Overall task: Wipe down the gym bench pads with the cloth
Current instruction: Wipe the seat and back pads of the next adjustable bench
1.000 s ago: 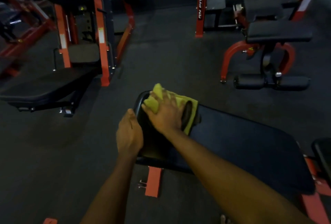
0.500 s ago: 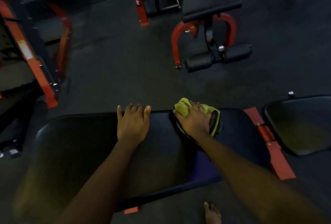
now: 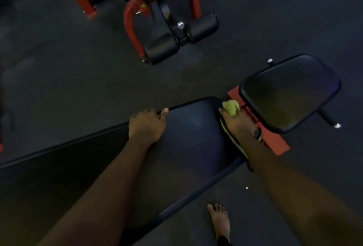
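Head view: the right grip (image 3: 238,122) is clamped on the bunched yellow-green cloth (image 3: 231,107), pressing it against the end of the long pad (image 3: 188,137), just beside the gap where the red frame (image 3: 275,141) shows before the seat pad (image 3: 290,92). The left grip (image 3: 146,125) braces on the same pad, fingers hooked over its far edge, thumb on top. To do this step well, I judge the cloth should wrap over the rounded end and side seam — not only the top — under steady pressure, then cross to the seat pad, which neither hand touches.
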A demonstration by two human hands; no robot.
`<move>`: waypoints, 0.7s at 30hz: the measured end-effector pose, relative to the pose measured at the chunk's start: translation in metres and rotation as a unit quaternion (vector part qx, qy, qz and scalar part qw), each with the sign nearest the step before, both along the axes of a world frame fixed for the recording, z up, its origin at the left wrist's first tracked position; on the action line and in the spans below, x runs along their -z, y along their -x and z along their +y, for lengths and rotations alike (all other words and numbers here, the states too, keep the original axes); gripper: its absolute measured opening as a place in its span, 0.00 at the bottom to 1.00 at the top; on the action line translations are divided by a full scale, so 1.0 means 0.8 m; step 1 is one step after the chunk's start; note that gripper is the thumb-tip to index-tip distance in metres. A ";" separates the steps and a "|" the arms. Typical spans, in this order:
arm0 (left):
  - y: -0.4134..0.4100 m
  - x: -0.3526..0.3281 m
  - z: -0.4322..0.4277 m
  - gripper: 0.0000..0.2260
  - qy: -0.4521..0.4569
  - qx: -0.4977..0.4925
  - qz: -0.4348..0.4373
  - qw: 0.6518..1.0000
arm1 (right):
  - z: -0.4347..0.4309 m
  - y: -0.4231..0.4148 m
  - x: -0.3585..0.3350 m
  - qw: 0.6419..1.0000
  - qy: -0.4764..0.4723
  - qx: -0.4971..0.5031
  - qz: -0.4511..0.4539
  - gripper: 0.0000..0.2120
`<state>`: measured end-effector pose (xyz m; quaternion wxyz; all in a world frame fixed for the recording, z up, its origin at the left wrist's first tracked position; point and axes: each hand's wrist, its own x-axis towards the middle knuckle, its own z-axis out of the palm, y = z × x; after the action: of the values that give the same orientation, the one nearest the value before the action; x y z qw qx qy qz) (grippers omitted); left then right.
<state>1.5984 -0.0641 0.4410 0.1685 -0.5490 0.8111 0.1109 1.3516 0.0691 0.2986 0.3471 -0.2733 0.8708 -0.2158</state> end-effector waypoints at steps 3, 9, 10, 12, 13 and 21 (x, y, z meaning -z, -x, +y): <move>0.010 0.006 -0.004 0.28 0.006 0.017 -0.026 0.999 | 0.084 0.002 0.013 0.993 -0.033 0.110 -0.014 0.38; 0.006 0.014 -0.014 0.27 -0.011 0.041 -0.044 0.998 | 0.026 0.022 0.029 0.982 -0.146 0.103 0.066 0.44; 0.005 0.016 -0.015 0.27 -0.009 0.043 -0.045 0.998 | -0.001 0.024 0.029 0.983 -0.138 0.081 0.086 0.43; 0.002 0.021 -0.019 0.27 -0.011 0.034 -0.042 0.998 | -0.064 0.026 0.027 0.989 -0.107 0.035 0.101 0.42; 0.001 0.023 -0.021 0.26 -0.015 0.032 -0.035 0.999 | -0.091 0.028 0.023 0.991 -0.094 0.018 0.097 0.42; -0.004 0.020 -0.029 0.21 -0.068 -0.015 0.014 0.997 | -0.155 0.001 0.005 0.963 0.050 -0.254 0.077 0.40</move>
<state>1.6017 -0.0871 0.4253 0.1924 -0.5465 0.7959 0.1758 1.3509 -0.0545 0.2943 0.3088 -0.5185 0.7847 -0.1418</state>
